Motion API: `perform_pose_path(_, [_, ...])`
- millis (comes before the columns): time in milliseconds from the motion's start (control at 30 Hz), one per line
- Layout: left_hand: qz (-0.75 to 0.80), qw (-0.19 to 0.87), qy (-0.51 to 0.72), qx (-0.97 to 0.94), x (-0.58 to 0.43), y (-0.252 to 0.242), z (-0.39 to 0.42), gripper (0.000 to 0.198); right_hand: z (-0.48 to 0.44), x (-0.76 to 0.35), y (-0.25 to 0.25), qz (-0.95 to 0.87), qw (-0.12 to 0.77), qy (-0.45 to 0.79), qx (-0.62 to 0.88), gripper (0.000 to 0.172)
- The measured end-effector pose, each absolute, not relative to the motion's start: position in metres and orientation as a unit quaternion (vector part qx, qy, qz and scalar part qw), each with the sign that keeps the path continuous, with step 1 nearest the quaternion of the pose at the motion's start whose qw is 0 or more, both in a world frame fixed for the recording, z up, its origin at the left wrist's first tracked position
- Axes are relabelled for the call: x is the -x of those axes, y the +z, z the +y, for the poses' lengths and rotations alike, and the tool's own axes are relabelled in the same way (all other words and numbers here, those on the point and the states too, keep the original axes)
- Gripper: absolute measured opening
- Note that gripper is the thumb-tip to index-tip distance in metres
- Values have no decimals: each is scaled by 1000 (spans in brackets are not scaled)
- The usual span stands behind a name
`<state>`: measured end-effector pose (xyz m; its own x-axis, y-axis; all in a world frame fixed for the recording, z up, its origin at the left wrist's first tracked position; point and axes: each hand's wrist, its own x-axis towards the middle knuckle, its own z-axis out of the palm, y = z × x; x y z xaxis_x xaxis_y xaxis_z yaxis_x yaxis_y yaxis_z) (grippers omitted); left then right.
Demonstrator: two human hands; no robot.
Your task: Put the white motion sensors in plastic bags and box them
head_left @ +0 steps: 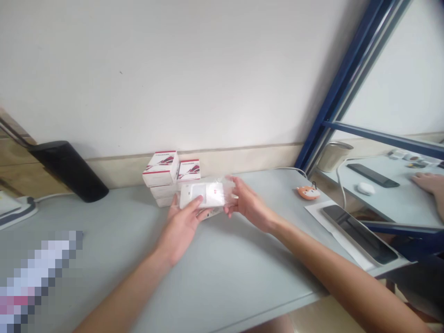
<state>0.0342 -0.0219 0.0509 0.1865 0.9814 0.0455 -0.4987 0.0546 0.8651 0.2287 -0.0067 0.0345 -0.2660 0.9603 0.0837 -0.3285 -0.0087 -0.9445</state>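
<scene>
My left hand [182, 222] grips a white, flat device [203, 194] with a small red mark, thumb on its face and fingers under it. The device sits partly inside a clear plastic bag [227, 189]. My right hand [244, 199] pinches the bag's right end, fingers closed on the plastic. Both hands hover just above the grey table [222, 268], in front of a stack of white and red boxes [163, 173] against the wall.
A black slanted object [69, 169] leans at the back left. An orange fox-shaped trinket [308, 192] and a dark phone [359, 233] on white paper lie at the right. Beyond a blue frame [333, 99], another person's hand [430, 182] rests on a second desk.
</scene>
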Motion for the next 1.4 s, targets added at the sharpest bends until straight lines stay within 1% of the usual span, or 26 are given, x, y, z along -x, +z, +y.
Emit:
perform_pose_path(67, [312, 646, 560, -416, -35, 48, -21, 64, -6, -229, 33, -515, 501, 609, 336, 50])
perform_pose_path(133, [324, 631, 553, -436, -34, 44, -20, 60, -6, -229, 32, -522, 509, 595, 339, 43])
perform_pose_path(200, [346, 599, 556, -461, -31, 42, -18, 62, -5, -230, 33, -493, 527, 611, 325, 39])
perform_pose_path(267, [370, 513, 587, -506, -26, 41, -17, 75, -5, -232, 37, -455, 537, 640, 309, 37])
perform_pose_path(333, [381, 371, 611, -586, -21, 39, -17, 88, -6, -234, 42, -421, 550, 658, 296, 37])
perform_pose_path(367, [377, 296, 602, -638, -18, 37, -17, 92, -7, -234, 44, -410, 554, 664, 291, 39])
perform_pose_path(400, [370, 229, 576, -692, -16, 34, -16, 91, -7, -235, 46, -404, 554, 670, 287, 40])
perform_pose_path(467, [358, 138, 499, -777, -14, 28, -16, 78, -8, -236, 47, -407, 533, 685, 283, 42])
perform_pose_path(533, [358, 112, 445, -813, -15, 22, -17, 58, -8, -235, 45, -422, 503, 700, 280, 43])
perform_pose_path(600, [367, 135, 429, -814, -18, 18, -18, 45, -9, -235, 43, -448, 489, 697, 273, 43])
perform_pose_path(667, [388, 192, 426, -795, -21, 19, -20, 43, -9, -235, 41, -493, 493, 665, 266, 41])
perform_pose_path(800, [427, 344, 402, -734, -22, 33, -21, 48, -10, -235, 40, -563, 511, 589, 274, 42])
perform_pose_path(933, [429, 439, 375, -695, -18, 46, -19, 55, -8, -236, 37, -601, 491, 556, 298, 43])
perform_pose_path(1100, [478, 552, 256, -633, -15, 54, -19, 70, -1, -239, 29, -665, 467, 472, 342, 41])
perform_pose_path(1167, [484, 582, 239, -608, -17, 58, -20, 76, 1, -241, 27, -674, 450, 465, 357, 42])
perform_pose_path(1267, [499, 589, 231, -592, -20, 61, -21, 82, 5, -245, 26, -666, 426, 504, 349, 45])
perform_pose_path(1400, [511, 568, 218, -608, -20, 60, -21, 80, 9, -253, 27, -653, 396, 569, 303, 44])
